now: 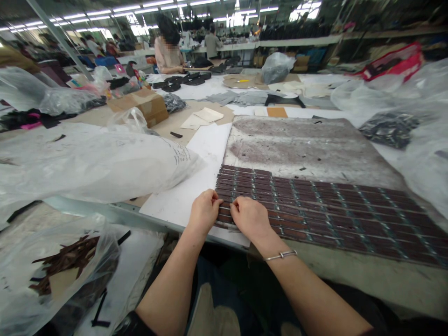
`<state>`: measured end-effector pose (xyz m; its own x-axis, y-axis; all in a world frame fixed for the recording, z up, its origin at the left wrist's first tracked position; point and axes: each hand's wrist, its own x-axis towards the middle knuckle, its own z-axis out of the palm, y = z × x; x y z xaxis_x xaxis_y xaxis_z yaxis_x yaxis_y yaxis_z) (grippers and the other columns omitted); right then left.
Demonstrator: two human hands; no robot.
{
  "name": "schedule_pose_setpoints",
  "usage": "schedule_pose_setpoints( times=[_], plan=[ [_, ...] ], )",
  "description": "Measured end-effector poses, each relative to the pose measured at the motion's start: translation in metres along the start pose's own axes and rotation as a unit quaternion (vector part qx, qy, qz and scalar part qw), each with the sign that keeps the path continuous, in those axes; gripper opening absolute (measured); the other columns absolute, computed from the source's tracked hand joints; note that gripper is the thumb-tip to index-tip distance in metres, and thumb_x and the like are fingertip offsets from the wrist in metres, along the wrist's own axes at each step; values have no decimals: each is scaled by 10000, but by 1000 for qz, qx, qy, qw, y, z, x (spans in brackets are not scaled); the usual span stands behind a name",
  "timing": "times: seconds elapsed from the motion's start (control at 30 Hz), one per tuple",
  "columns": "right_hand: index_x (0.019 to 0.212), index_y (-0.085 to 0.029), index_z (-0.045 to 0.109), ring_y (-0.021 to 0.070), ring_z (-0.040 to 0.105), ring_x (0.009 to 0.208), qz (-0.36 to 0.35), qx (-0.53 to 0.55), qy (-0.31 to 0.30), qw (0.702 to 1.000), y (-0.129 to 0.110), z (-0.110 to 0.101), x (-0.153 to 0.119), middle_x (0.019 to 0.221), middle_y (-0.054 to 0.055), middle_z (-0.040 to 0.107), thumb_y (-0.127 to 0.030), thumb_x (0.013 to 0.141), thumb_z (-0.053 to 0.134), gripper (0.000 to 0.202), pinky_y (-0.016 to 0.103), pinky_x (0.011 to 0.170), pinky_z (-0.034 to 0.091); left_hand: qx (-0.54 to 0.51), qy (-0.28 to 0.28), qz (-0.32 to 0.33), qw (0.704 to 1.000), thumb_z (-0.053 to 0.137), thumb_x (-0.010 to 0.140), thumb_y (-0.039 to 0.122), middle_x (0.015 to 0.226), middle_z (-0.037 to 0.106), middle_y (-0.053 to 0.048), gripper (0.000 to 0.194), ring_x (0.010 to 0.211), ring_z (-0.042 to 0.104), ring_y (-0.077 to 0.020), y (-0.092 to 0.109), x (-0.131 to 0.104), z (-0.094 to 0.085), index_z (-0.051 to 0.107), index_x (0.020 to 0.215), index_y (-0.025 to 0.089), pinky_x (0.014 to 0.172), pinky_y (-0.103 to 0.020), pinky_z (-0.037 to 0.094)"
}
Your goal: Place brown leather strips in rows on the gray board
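Observation:
Rows of narrow dark brown strips lie side by side on a worn, stained board. Bluish-green marks and shiny spots run across the rows. At the left end of the rows, my left hand is closed in a pinch on a short brown strip. My right hand, a metal bangle on its wrist, pinches at the same strip just to the right. Both sets of fingertips are low over the board, close together. The exact grip is partly hidden by the fingers.
A large translucent plastic bag covers the table at left. Below it, an open bag holds brown scraps. Further back are a cardboard box and plastic bags at right. A person works across the table.

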<state>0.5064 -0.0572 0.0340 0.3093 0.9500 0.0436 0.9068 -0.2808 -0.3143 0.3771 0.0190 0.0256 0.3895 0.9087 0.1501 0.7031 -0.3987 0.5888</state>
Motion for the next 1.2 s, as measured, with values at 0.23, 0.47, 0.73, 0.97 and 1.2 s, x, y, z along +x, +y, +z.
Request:
schedule_pose_setpoints(
  times=[0.23,0.47,0.73,0.97,1.2],
  plan=[
    [813,-224,599,162,604,736,-7,10,22,1000,1,-1,-2,842,13,654,-324,880,461,183,270,604,355,13,15,11,1000,573,794,266,742,612,-9,71,712,558,-156,-3,0,-6,591,791,198,689,-282,411],
    [932,-257,570,158,602,707,13,50,26,998,5,-10,-2,809,-18,647,-349,856,507,135,270,582,343,-35,69,48,996,454,848,200,773,617,-21,262,731,573,-127,-18,-2,-26,698,941,202,714,-252,438],
    [1042,-267,633,149,578,830,-97,10,-1,995,14,-21,-4,969,24,609,-230,892,426,258,264,634,368,72,-41,94,992,417,800,135,755,585,-23,373,712,580,-136,-11,-12,-31,737,953,252,691,-259,441],
    [1152,-324,637,182,484,835,-185,-39,-17,982,10,-18,-6,962,46,558,-162,905,420,367,302,671,319,101,-5,3,995,378,825,173,926,689,-60,388,885,629,-192,-16,-8,-33,708,1029,191,840,-303,463],
    [1128,-334,648,200,414,890,-199,-46,-8,979,8,-15,-4,958,45,555,-175,912,453,332,324,693,254,95,-65,-62,991,362,822,182,1070,698,-59,394,1032,616,-229,-17,-2,-32,705,1016,185,934,-346,447]
  ],
)
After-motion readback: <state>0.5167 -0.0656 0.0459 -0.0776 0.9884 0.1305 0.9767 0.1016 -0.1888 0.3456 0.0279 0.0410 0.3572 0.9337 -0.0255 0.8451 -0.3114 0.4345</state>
